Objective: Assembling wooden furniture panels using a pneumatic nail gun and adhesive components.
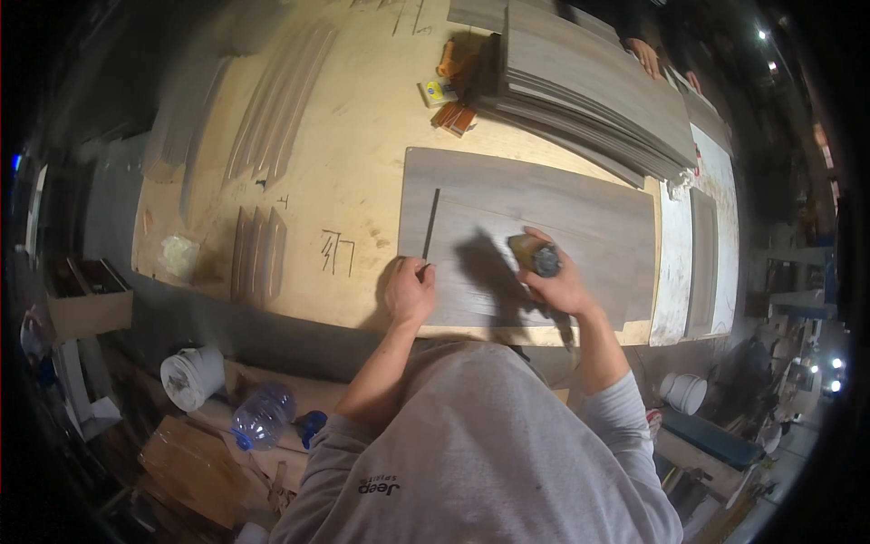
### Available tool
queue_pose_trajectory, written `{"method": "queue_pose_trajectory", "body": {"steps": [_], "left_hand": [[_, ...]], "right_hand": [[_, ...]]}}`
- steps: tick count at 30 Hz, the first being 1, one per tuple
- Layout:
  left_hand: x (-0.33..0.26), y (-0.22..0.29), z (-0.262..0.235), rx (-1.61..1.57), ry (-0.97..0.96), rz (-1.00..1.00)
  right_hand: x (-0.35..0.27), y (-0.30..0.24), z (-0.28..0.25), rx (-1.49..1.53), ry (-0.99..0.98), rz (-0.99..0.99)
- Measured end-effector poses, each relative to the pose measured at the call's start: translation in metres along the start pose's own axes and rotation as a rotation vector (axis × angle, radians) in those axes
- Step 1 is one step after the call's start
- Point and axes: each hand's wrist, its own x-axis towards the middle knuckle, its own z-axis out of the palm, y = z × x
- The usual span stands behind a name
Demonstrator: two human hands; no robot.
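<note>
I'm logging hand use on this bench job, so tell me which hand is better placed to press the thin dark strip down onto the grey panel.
Probably the left. The left hand already touches the near end of the thin dark strip on the grey panel, while the right hand has its grip full with a round-capped tool.

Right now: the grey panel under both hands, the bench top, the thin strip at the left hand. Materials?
Grey panel: likely laminate or veneered board, matte, with a printed-looking wood grain. Bench top: bare plywood or chipboard, pale, unfinished, pencil-marked. Thin dark strip at the left hand: possibly edge banding; too thin to tell.
</note>
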Motion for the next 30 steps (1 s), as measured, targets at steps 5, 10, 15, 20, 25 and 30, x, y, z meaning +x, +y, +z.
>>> {"method": "queue_pose_trajectory", "body": {"steps": [5,10,15,20,25,30], "left_hand": [[0.001,-0.017,0.013,0.006,0.044,0.032],[-0.004,-0.026,0.021,0.063,0.154,0.081],[0.002,-0.007,0.022,0.016,0.134,0.010],[0.019,0.025,0.036,0.054,0.231,-0.005],[0.062,0.036,0.063,-0.014,0.282,-0.080],[0.074,0.050,0.059,0.111,0.307,-0.121]], "right_hand": [[-0.024,0.095,-0.119,-0.174,0.279,-0.075],[-0.025,0.188,-0.237,-0.203,0.444,-0.140],[0.003,0.257,-0.316,-0.624,0.693,0.187],[0.031,0.271,-0.321,-0.584,0.767,-0.349],[0.046,0.285,-0.236,-0.275,0.770,-0.009],[0.058,0.312,-0.227,-0.113,0.859,0.007]]}}
